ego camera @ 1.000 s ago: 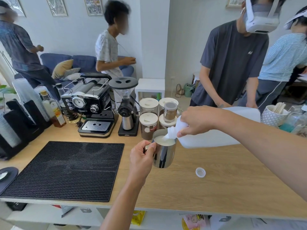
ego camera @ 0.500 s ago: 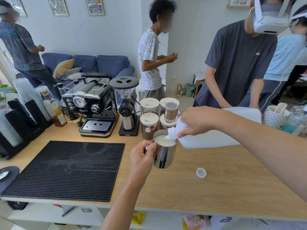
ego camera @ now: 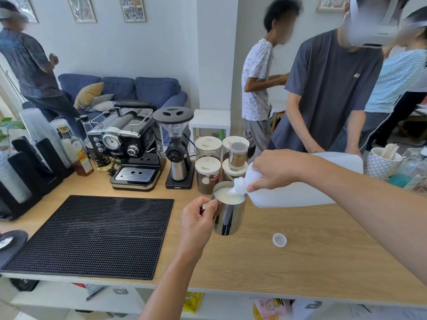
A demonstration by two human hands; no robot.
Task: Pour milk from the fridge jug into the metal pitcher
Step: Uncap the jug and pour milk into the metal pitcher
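Left hand (ego camera: 196, 218) grips the shiny metal pitcher (ego camera: 228, 218) by its handle, steadying it; right hand (ego camera: 275, 169) clasps the tilted white plastic jug (ego camera: 288, 196), apparently mid-pour.

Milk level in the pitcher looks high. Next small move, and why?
Probably tilt the jug back up with the right hand to stop the flow. The milk looks close to the rim of the metal pitcher, the spout hangs over it, and the left hand grips the pitcher.
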